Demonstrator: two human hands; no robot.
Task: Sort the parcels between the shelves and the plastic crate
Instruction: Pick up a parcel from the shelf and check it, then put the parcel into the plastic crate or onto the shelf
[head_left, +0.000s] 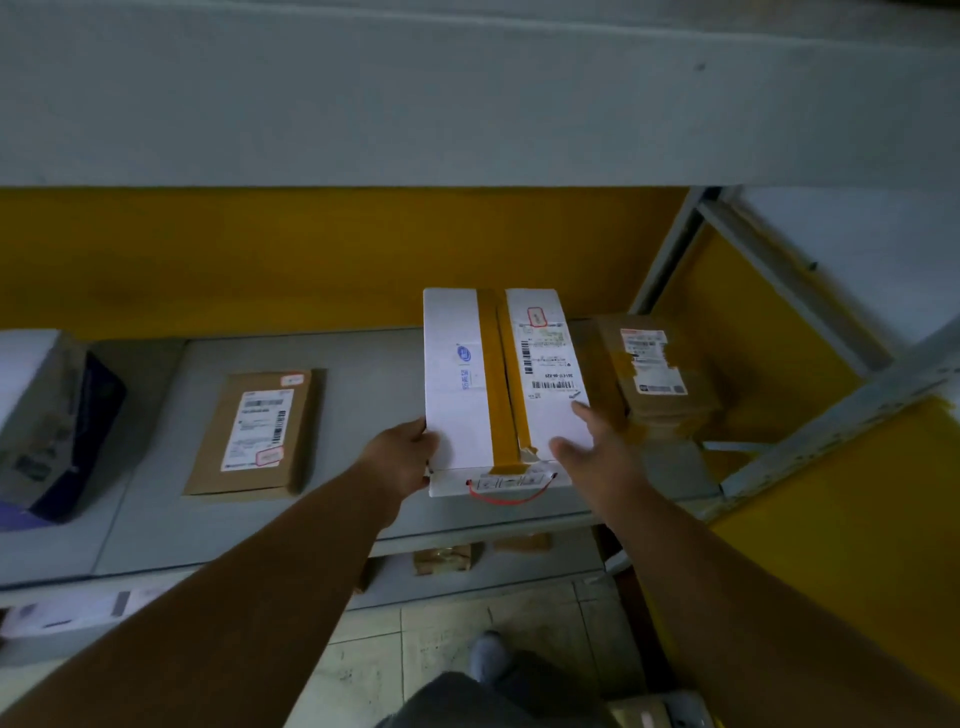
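White box: lies flat on the grey shelf, long axis running front to back, near end at the shelf's front edge; yellow tape down the middle, shipping label on its right half, a red cord looped on the near end face.
Left hand: at the box's near-left corner, thumb on the top face, fingers curled round the left edge; grasping the box.
Right hand: flat, fingers spread, resting on the near-right part of the box top; not curled round anything.
Brown envelope: flat on the same shelf, well left of the box, label up.
Brown parcel: just right of the box, label up; contact with the box cannot be told.
Far left: a grey and dark bag on the shelf.
Lower shelf: small brown parcels, partly hidden.
Back wall: yellow panel.
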